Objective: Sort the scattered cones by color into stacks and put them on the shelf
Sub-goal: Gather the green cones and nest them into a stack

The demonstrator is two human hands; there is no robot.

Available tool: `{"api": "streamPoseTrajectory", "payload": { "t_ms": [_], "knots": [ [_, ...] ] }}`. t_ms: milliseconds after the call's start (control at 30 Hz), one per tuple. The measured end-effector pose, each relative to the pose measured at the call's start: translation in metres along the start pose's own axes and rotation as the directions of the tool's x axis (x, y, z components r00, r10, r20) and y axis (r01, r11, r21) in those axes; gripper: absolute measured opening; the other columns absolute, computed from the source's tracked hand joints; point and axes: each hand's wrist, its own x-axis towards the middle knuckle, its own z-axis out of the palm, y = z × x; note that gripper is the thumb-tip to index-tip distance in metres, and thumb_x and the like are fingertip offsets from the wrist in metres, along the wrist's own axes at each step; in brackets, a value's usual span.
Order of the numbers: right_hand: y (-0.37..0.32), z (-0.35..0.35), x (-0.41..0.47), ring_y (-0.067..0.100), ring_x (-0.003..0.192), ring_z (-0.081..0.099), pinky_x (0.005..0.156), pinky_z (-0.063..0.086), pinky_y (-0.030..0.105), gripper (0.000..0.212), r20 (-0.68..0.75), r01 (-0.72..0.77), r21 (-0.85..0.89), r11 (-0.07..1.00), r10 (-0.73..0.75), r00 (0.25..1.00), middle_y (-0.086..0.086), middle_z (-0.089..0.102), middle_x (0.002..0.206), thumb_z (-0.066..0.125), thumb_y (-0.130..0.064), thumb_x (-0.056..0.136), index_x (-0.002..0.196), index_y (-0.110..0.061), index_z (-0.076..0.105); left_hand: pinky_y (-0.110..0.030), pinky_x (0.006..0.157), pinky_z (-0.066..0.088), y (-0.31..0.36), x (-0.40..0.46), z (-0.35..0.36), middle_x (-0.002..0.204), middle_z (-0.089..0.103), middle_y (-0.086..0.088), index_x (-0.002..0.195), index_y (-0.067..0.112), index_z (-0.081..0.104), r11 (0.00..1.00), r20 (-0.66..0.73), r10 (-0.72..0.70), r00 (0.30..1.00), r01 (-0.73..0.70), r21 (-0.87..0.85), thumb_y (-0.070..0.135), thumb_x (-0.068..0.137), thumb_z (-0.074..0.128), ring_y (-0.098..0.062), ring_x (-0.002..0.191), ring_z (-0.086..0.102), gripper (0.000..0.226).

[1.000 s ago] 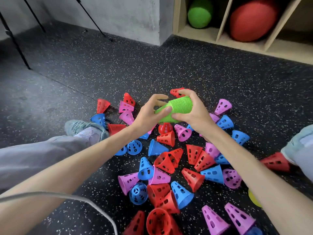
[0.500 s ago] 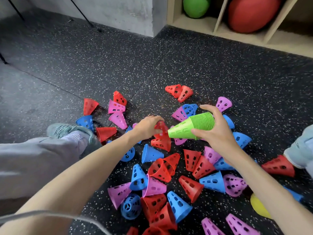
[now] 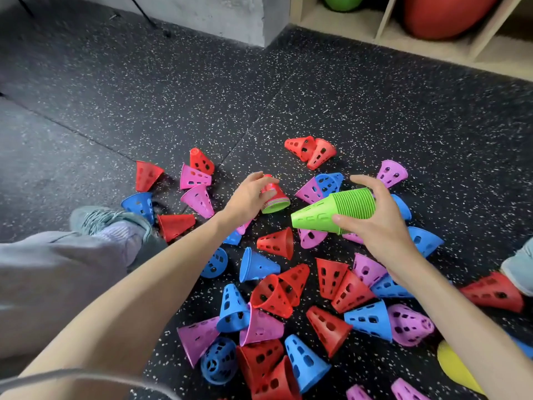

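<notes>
A stack of green cones [image 3: 340,209] is held on its side above the middle of the scattered pile, its tip pointing toward nine o'clock, and is grasped around its ribbed wide end by the right hand [image 3: 375,223], thumb below and fingers curled over the top. Just beside it, at nine o'clock, a small mixed stack [image 3: 274,197], red on top with a green rim at the bottom, is gripped from above by the left hand [image 3: 248,197]. Red, blue and pink cones [image 3: 274,293] are strewn on the speckled dark floor [image 3: 375,111] around and below both hands, most lying on their sides. A yellow cone [image 3: 452,368] is seen at five o'clock near the frame's edge. A wooden shelf [image 3: 383,21] stands at one o'clock, where a green ball [image 3: 341,1] and a red ball [image 3: 444,13] are kept in separate compartments. A shoe [image 3: 106,220] rests at nine o'clock.
</notes>
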Motion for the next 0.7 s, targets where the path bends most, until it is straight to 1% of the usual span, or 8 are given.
{"api": "streamPoseTrajectory", "payload": {
  "t_ms": [67,200,300,367,467,533,600,700],
  "knots": [
    [0.000,0.000,0.002,-0.002,0.131,0.030,0.115,0.024,0.035,0.072,-0.007,-0.003,0.003,1.000,0.003,1.000,-0.015,0.038,0.157,0.079,-0.014,0.086,0.145,-0.035,0.044,-0.040,0.114,0.041,-0.002,-0.001,-0.002,0.160,0.035,-0.019,0.133,0.023,0.066,0.999,0.029,0.014,0.999,-0.015,0.034,0.033,0.101,0.062,-0.029,0.130,0.056,0.034],
    [0.001,0.001,0.003,-0.003,0.129,0.031,0.109,0.024,0.030,0.072,-0.011,0.000,0.003,1.000,0.000,1.000,-0.016,0.038,0.156,0.079,-0.015,0.086,0.144,-0.036,0.043,-0.044,0.111,0.044,0.001,-0.008,-0.012,0.165,0.028,-0.013,0.139,0.024,0.061,0.993,0.091,0.032,0.995,-0.043,0.113,0.041,0.101,0.061,-0.030,0.127,0.058,0.042],
    [0.000,0.000,0.001,-0.003,0.128,0.032,0.106,0.024,0.028,0.072,-0.014,0.005,0.006,1.000,-0.005,1.000,-0.016,0.039,0.155,0.080,-0.015,0.086,0.144,-0.037,0.043,-0.043,0.118,0.036,0.008,-0.014,-0.021,0.162,0.037,-0.006,0.145,0.026,0.055,0.985,0.090,0.089,0.992,-0.101,0.142,0.044,0.100,0.061,-0.026,0.146,0.041,0.049],
    [0.000,0.001,0.000,-0.003,0.126,0.033,0.105,0.025,0.028,0.072,-0.014,0.007,0.002,1.000,-0.007,1.000,-0.017,0.039,0.154,0.080,-0.016,0.086,0.144,-0.038,0.043,-0.043,0.115,0.039,0.010,-0.013,-0.025,0.155,0.048,-0.004,0.149,0.029,0.050,0.977,0.171,0.107,0.979,-0.135,0.162,0.041,0.095,0.069,-0.028,0.142,0.045,0.058],
    [-0.001,0.001,-0.004,-0.006,0.122,0.034,0.102,0.026,0.028,0.072,-0.008,0.006,0.017,1.000,-0.006,1.000,-0.019,0.039,0.152,0.080,-0.016,0.086,0.143,-0.039,0.043,-0.047,0.108,0.043,0.010,-0.011,-0.024,0.153,0.043,-0.002,0.155,0.041,0.036,0.876,0.275,0.084,0.958,-0.202,0.438,0.043,0.086,0.077,-0.030,0.133,0.044,0.080],
    [-0.003,0.002,-0.009,-0.021,0.108,0.040,0.100,0.026,0.029,0.072,0.008,0.005,0.032,0.999,-0.006,1.000,-0.021,0.040,0.146,0.080,-0.015,0.086,0.143,-0.039,0.043,-0.044,0.103,0.045,0.010,-0.008,-0.024,0.143,0.043,-0.004,0.155,0.043,0.033,0.828,0.257,0.083,0.963,-0.210,0.520,0.040,0.089,0.075,-0.029,0.125,0.045,0.077],
    [-0.004,0.003,-0.014,-0.040,0.091,0.036,0.099,0.026,0.030,0.072,0.017,0.006,0.046,0.999,-0.007,1.000,-0.021,0.040,0.142,0.080,-0.014,0.086,0.143,-0.038,0.043,-0.042,0.103,0.045,0.012,-0.007,-0.024,0.140,0.041,-0.005,0.155,0.042,0.033,0.793,0.272,0.081,0.959,-0.227,0.565,0.036,0.090,0.074,-0.027,0.124,0.044,0.078],
    [-0.006,0.001,-0.019,-0.046,0.085,0.032,0.103,0.026,0.034,0.072,0.008,0.001,0.057,0.998,-0.001,1.000,-0.022,0.039,0.145,0.080,-0.015,0.086,0.143,-0.038,0.042,-0.043,0.106,0.045,0.007,-0.008,-0.025,0.150,0.033,-0.005,0.160,0.037,0.019,0.726,0.373,0.050,0.926,-0.290,0.623,0.036,0.081,0.084,-0.027,0.131,0.039,0.102]
  ]
}}
